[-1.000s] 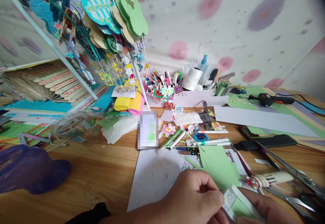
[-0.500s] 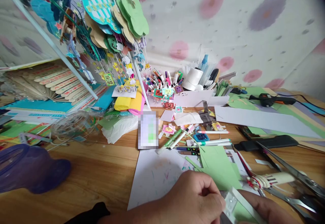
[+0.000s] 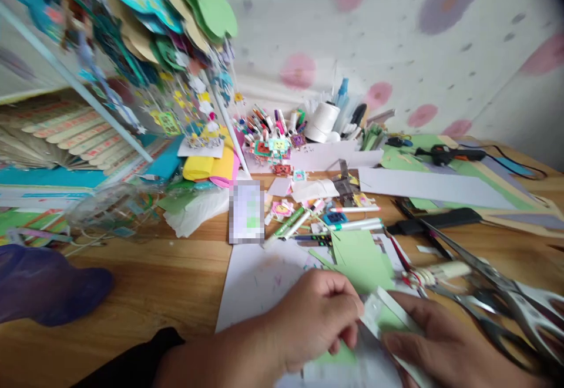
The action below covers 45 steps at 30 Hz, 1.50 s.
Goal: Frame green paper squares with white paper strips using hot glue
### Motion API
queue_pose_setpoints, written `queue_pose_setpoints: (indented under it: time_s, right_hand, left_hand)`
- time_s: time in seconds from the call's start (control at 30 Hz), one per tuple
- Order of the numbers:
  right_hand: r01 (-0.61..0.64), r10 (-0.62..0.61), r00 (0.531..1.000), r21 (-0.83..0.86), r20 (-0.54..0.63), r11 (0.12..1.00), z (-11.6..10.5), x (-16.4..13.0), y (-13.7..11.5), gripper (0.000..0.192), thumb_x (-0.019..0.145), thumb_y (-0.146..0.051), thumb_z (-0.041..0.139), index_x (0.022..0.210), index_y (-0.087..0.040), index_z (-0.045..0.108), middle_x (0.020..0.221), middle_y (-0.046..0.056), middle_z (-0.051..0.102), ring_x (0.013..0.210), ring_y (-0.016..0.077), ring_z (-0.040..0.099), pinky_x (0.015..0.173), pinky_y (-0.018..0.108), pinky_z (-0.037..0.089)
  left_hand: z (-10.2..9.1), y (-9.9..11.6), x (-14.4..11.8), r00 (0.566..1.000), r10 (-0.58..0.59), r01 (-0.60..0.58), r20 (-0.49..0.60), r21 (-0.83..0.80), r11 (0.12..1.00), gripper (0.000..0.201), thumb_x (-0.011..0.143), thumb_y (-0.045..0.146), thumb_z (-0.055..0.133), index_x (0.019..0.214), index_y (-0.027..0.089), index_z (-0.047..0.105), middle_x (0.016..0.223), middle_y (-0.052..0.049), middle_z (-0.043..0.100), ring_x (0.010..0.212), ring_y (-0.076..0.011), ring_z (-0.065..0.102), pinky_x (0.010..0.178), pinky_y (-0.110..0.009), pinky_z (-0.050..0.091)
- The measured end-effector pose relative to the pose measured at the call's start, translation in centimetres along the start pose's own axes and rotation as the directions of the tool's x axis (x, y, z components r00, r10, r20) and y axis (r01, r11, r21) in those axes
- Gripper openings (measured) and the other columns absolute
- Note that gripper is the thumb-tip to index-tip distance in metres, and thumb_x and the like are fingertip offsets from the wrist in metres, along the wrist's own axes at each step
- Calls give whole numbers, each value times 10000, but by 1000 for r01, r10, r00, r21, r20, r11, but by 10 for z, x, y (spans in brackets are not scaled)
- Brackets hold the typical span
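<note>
The left hand sits low in the middle of the view, its fingers curled in and pinched on the near end of a small clear strip. The right hand comes in from the lower right with its fingers stretched flat along the strip's far side, touching it; the blur hides whether they clamp it or only press against it. The strip lies tilted between the two hands, just above a white sheet and touching the lower edge of a green paper piece.

The wooden surface is bare to the left of the white sheet, up to a purple plastic shape at the left edge. To the right, room is tight: a pair of large scissors lies open just beside the right hand, with a white tube-like tool between it and the green paper. Just beyond the hands lie scattered marker pens, and farther back a white box of pens and a glue gun near the wall. A hanging paper mobile overhangs the upper left.
</note>
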State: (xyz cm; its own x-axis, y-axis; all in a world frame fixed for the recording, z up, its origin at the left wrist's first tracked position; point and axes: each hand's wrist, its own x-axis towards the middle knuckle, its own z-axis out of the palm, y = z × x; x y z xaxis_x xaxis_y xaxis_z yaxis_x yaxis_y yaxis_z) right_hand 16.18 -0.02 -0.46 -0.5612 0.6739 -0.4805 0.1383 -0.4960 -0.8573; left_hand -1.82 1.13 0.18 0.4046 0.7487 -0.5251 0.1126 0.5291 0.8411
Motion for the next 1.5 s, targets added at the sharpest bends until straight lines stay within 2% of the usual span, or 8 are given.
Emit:
queue_pose_setpoints:
  time_s: [0.07, 0.17, 0.47, 0.63, 0.87, 1.07, 1.23, 1.5]
  right_hand:
    - [53, -55, 996, -36, -73, 998, 3, -5, -6, 206, 762, -357, 663, 781, -158, 617, 602, -25, 538, 538, 101, 421, 543, 224, 354]
    - [104, -105, 991, -20, -78, 994, 4, -9, -5, 145, 794, -304, 608, 802, -162, 584, 607, -30, 538, 531, 104, 428, 547, 234, 351]
    - [106, -124, 977, -111, -173, 988, 7, -16, 1, 195, 746, -313, 652, 832, -154, 576, 587, -40, 528, 498, 99, 465, 501, 230, 352]
    - [130, -192, 942, -229, -275, 965, 13, -15, 2, 210, 744, -335, 654, 819, -151, 587, 615, -38, 501, 504, 88, 409, 463, 218, 326]
    - [144, -208, 934, -226, -292, 964, 16, -16, 7, 178, 773, -321, 616, 825, -155, 578, 587, -46, 491, 467, 80, 407, 433, 206, 321]
    - [158, -210, 931, -190, -297, 969, 16, -17, 8, 172, 793, -321, 591, 820, -152, 580, 601, -37, 502, 478, 82, 415, 438, 208, 335]
    - [163, -179, 942, -82, -282, 983, 14, -19, 8, 133, 764, -285, 607, 794, -158, 585, 614, -35, 508, 490, 81, 430, 441, 198, 350]
    - [159, -148, 954, 22, -260, 987, 12, -22, 10, 71, 705, -237, 579, 703, -181, 536, 597, -34, 519, 476, 92, 468, 454, 217, 392]
  left_hand:
    - [1, 1, -1, 1000, 26, -26, -4, -27, 999, 131, 680, 267, 524, 592, 174, 496, 425, 55, 484, 355, -50, 347, 357, -177, 255]
    - [3, 1, -1, 999, 45, -45, 6, -43, 998, 164, 703, 269, 542, 582, 174, 486, 430, 54, 483, 374, -52, 363, 371, -177, 254]
    - [7, -3, -5, 992, 125, -120, -32, 115, 986, 214, 789, 249, 490, 588, 178, 466, 456, 59, 477, 422, -64, 367, 412, -193, 279]
    - [11, -5, -8, 982, 177, -157, -65, 232, 960, 210, 800, 252, 474, 600, 188, 456, 473, 61, 480, 446, -78, 378, 430, -206, 286]
    - [16, -2, -13, 974, 220, -194, -48, 319, 928, 207, 795, 235, 477, 596, 185, 459, 482, 57, 491, 442, -73, 395, 436, -194, 302]
    - [17, -5, -14, 982, 188, -183, -5, 202, 962, 235, 819, 332, 512, 645, 174, 499, 524, 32, 549, 451, -86, 454, 449, -210, 352]
    - [16, -6, -14, 987, 152, -154, 60, 22, 988, 171, 785, 279, 516, 667, 157, 539, 545, 4, 584, 472, -98, 485, 458, -219, 378]
    - [15, -4, -14, 982, 146, -151, 119, 29, 988, 172, 757, 294, 611, 691, 156, 534, 557, 24, 575, 481, -86, 493, 483, -215, 396]
